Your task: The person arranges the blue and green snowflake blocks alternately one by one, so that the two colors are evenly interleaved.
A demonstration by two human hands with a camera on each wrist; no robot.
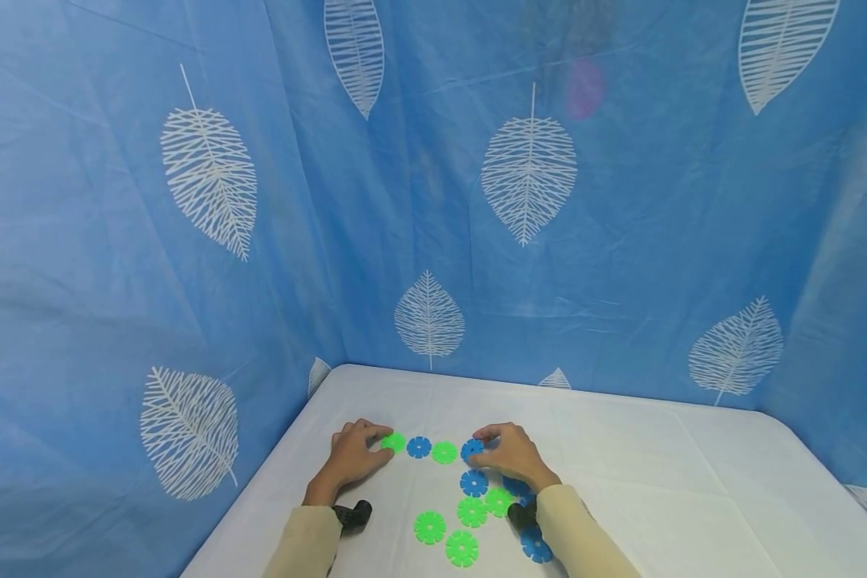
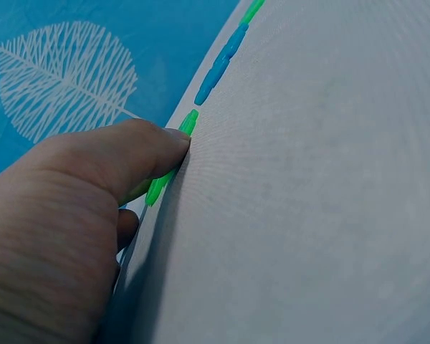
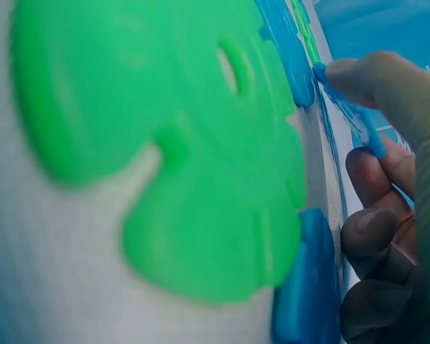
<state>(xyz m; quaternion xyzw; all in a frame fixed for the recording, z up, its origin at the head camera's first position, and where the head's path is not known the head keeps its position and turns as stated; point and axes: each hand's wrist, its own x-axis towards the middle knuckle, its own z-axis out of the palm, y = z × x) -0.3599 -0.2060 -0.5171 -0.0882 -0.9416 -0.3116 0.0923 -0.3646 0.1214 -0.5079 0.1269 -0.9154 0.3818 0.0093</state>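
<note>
With left hand (image 1: 356,455), pinches green disc (image 1: 389,443) at left end of a flat row, thumb on near rim, finger on far rim. With right hand (image 1: 511,455), pinches blue disc (image 1: 469,452) at right end, thumb and finger clamped at its rim. In between: middle blue disc (image 1: 414,448), closer to left hand; middle green disc (image 1: 439,454), closer to right hand. Turns on sideways spacing: next disc just right of left hand's, just left of right hand's; slim gaps, not touching. Row axis left to right; no long axis in any round disc.

Just nearer than right hand's disc: second blue disc (image 1: 468,484), then near green disc (image 1: 466,514). Crowded beside right wrist: partly hidden blue discs (image 1: 534,553). Farther left and near: loose green pair (image 1: 424,529).

Far edge of tabletop (image 1: 657,482) beyond row, by blue curtain (image 1: 520,321); left edge near left hand. Most room to right of right arm; some between forearms, left of loose pair.
</note>
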